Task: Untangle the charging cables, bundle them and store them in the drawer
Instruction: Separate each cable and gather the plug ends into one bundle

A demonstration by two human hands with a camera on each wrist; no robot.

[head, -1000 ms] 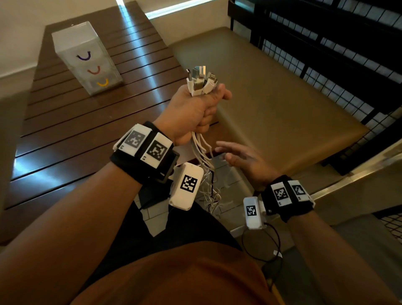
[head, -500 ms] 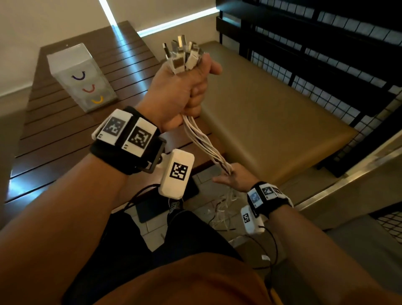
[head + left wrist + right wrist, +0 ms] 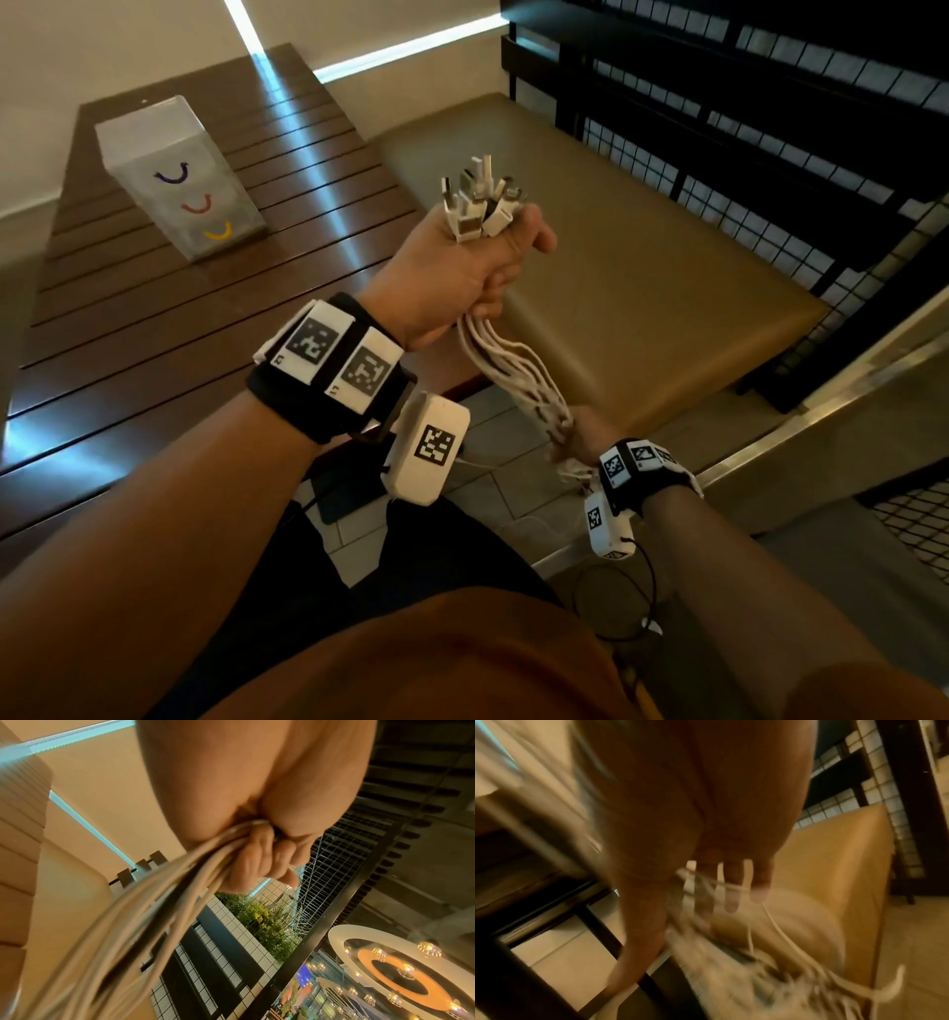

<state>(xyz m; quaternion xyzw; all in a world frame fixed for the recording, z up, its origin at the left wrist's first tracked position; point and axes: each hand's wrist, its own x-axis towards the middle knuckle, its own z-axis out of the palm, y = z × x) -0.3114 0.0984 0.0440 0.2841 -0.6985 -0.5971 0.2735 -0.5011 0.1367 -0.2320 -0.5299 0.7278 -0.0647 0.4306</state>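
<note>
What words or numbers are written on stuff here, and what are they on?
No words or numbers can be read.
Wristband tags: black-and-white code squares only; the tiny corner marks are too small to read.
Drawer box: no writing, just purple, red and yellow curved handles.
Cable plugs: no writing visible.

Left hand (image 3: 462, 272) drops lower with plug ends; right hand (image 3: 583, 429) now combs further down white cables (image 3: 518, 367).

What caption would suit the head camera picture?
Left hand grips white charging cables by their plugs while right hand combs the strands below.
</note>
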